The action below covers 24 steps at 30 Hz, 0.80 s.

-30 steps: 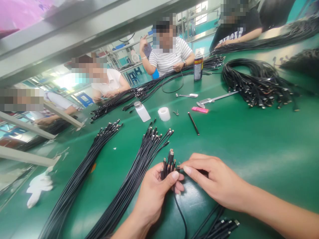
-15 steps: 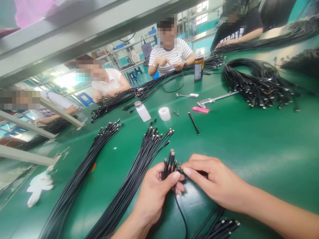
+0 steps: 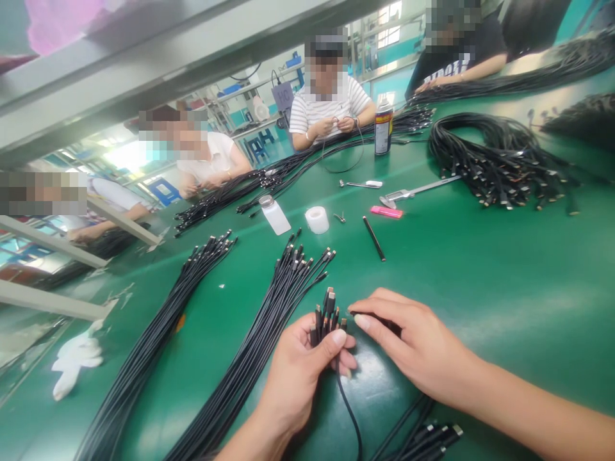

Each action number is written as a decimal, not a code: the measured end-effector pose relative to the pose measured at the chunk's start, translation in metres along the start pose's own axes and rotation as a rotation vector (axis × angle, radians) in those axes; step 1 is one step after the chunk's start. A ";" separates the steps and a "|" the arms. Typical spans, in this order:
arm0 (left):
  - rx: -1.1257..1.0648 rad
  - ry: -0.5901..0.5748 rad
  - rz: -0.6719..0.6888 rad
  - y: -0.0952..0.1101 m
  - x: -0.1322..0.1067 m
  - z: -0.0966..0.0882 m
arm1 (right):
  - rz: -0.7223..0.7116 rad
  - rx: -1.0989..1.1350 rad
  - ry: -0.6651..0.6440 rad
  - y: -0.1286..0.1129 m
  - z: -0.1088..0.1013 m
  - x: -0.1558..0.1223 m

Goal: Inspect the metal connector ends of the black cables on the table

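My left hand (image 3: 310, 368) is closed around a bunch of black cables (image 3: 328, 315), their metal-tipped plugs pointing up between thumb and fingers. One cable (image 3: 350, 410) hangs down below it to the table. Just to the right, my right hand (image 3: 406, 336) pinches a slim dark tool (image 3: 379, 320) whose kind I cannot make out; most of it is covered by the fingers. Its tip is a small distance from the plugs. Below my right wrist lie more black cable ends (image 3: 432, 438) at the bottom edge.
Two cable bundles (image 3: 168, 326) stretch along the left of the green table (image 3: 504, 282). Farther back are a tape roll (image 3: 317, 220), a white bottle (image 3: 275, 215), a caliper (image 3: 423, 189), a spray can (image 3: 383, 128) and coiled cables (image 3: 500, 160). Several people work across the table.
My right hand has drawn slightly right, and the tool tip has come away from the plugs. My left hand stays in place. Across the table, a person's hands have come closer together.
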State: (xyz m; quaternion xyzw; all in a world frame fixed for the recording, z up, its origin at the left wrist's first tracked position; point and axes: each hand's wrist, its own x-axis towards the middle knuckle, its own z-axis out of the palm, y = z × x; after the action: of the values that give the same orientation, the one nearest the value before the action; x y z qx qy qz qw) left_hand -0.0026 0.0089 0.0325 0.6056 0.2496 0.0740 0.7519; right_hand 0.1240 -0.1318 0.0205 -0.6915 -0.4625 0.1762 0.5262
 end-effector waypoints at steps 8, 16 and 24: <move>0.032 -0.022 0.024 -0.001 -0.001 0.000 | -0.058 0.028 -0.059 -0.001 -0.001 0.000; 0.049 0.051 0.019 -0.002 -0.001 0.000 | -0.086 0.007 -0.065 0.002 -0.003 -0.001; 0.224 0.111 0.077 -0.004 -0.003 -0.001 | -0.038 -0.010 -0.078 0.003 -0.001 -0.001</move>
State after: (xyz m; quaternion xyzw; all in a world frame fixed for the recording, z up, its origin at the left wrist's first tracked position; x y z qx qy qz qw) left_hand -0.0064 0.0072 0.0291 0.6900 0.2741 0.1079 0.6611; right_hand 0.1254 -0.1338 0.0181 -0.6777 -0.4965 0.1905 0.5078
